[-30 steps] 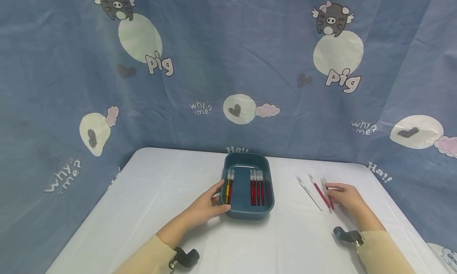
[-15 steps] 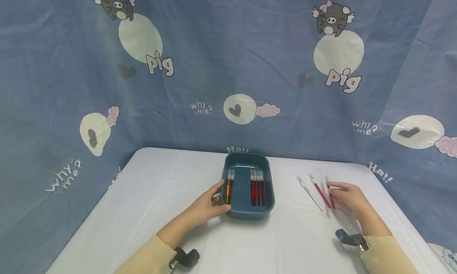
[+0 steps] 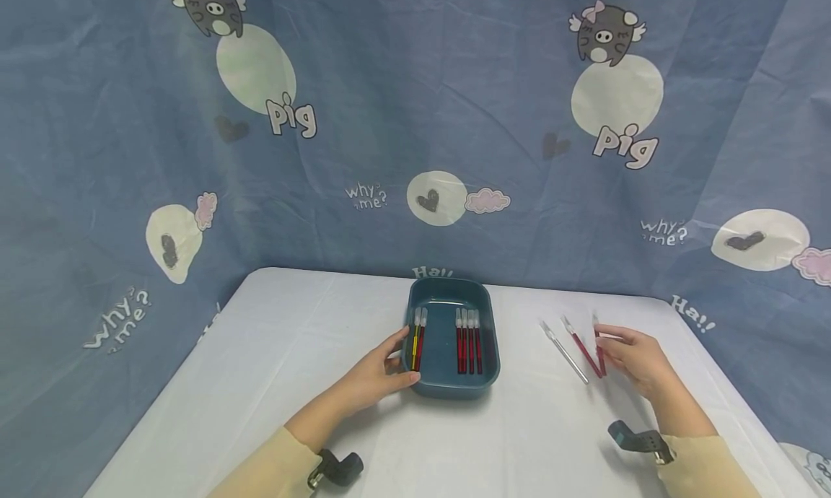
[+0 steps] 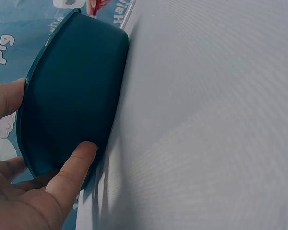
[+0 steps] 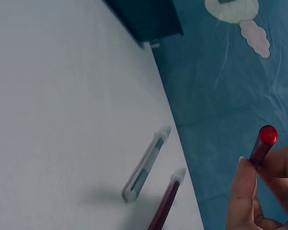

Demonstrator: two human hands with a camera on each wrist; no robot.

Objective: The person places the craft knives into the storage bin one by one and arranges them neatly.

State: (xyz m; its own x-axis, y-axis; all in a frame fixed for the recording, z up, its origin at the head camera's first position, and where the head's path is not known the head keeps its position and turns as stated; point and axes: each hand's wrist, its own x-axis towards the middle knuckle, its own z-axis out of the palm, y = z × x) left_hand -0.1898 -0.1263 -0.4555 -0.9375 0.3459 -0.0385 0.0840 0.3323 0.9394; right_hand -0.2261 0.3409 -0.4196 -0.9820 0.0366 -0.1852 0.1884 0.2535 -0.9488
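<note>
My left hand (image 3: pixel 373 377) grips the left side of a dark blue plastic box (image 3: pixel 452 392), its thumb against the wall and fingers at the rim. My right hand (image 3: pixel 636 357) pinches a red craft knife (image 5: pixel 264 143) with a clear cap between thumb and fingertips, raised over the table. Just left of it lie a second red craft knife (image 3: pixel 584 351) and a silver craft knife (image 3: pixel 566 354), both capped. Inside the box, a yellow craft knife (image 3: pixel 415 348) and a red one line the left side, while several red craft knives (image 3: pixel 469 348) stand side by side at the right.
A white cloth (image 3: pixel 506 447) covers the table. Behind it hangs a blue curtain (image 3: pixel 363 123) with printed pigs and words. Each wrist wears a small dark camera mount, such as the right one (image 3: pixel 639 438).
My right hand has drawn slightly toward me and lifted the red craft knife it pinches, turning it more upright. My left hand and the box stay as they were.
</note>
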